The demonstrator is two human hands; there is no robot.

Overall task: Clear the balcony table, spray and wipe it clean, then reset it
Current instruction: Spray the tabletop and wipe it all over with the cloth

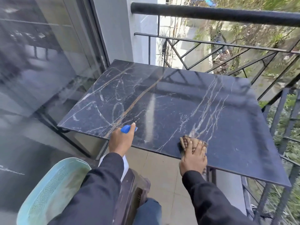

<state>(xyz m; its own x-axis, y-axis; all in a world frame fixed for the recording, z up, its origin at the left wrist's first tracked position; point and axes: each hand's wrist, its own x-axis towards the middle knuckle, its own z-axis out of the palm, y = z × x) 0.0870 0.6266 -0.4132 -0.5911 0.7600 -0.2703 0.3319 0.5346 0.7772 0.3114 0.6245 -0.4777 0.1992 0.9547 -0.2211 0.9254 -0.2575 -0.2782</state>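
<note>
Balcony tabletop, wiping.
Left hand gripping spray bottle; right hand flat, fingers straight, pressing cloth.

The surface stands in the balcony corner, with the glass door on its left and the railing behind it and along its right side. At its near edge, the left hand holds a spray bottle above the left part, while the right hand lies flat on a cloth resting on the surface further right. A chair stands before the surface, at the near left.
</note>
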